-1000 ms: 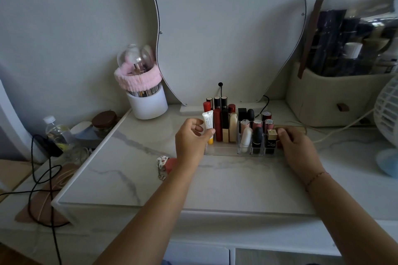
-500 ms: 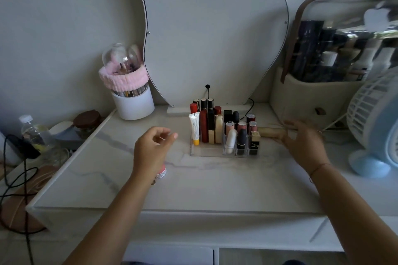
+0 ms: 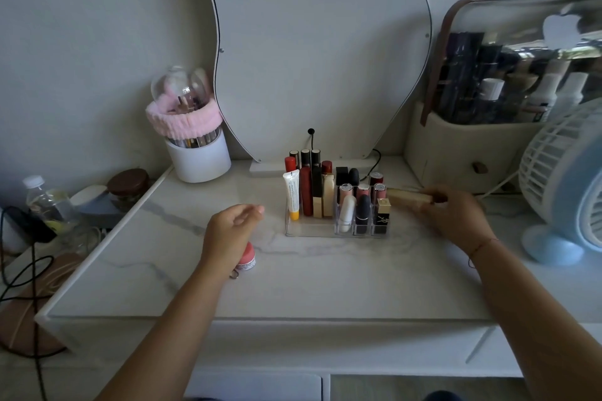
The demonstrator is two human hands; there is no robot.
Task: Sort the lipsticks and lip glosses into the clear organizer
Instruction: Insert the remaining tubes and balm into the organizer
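The clear organizer [image 3: 294, 233] stands in the middle of the marble tabletop, holding several upright lipsticks and glosses. A white tube with a yellow cap [image 3: 292, 194] stands at its left end. My right hand [image 3: 456, 216] hovers just right of the organizer and grips a pale gold tube [image 3: 407, 196] held level, its tip near the back right slots. My left hand [image 3: 231, 231] floats left of the organizer, fingers loosely curled with nothing in them. A small pink round balm [image 3: 246, 258] lies on the table below that hand, partly hidden by it.
A white brush pot with a pink band [image 3: 195, 153] stands at the back left. A wavy mirror [image 3: 312, 42] leans behind the organizer. A cream cosmetic case [image 3: 472, 153] and a white-and-blue fan [image 3: 563, 192] fill the right side. A bottle, jar and cables lie off the left edge.
My left hand let go of the white tube, now standing in the organizer, and drew back left. My right hand lifted the pale gold tube beside the organizer.
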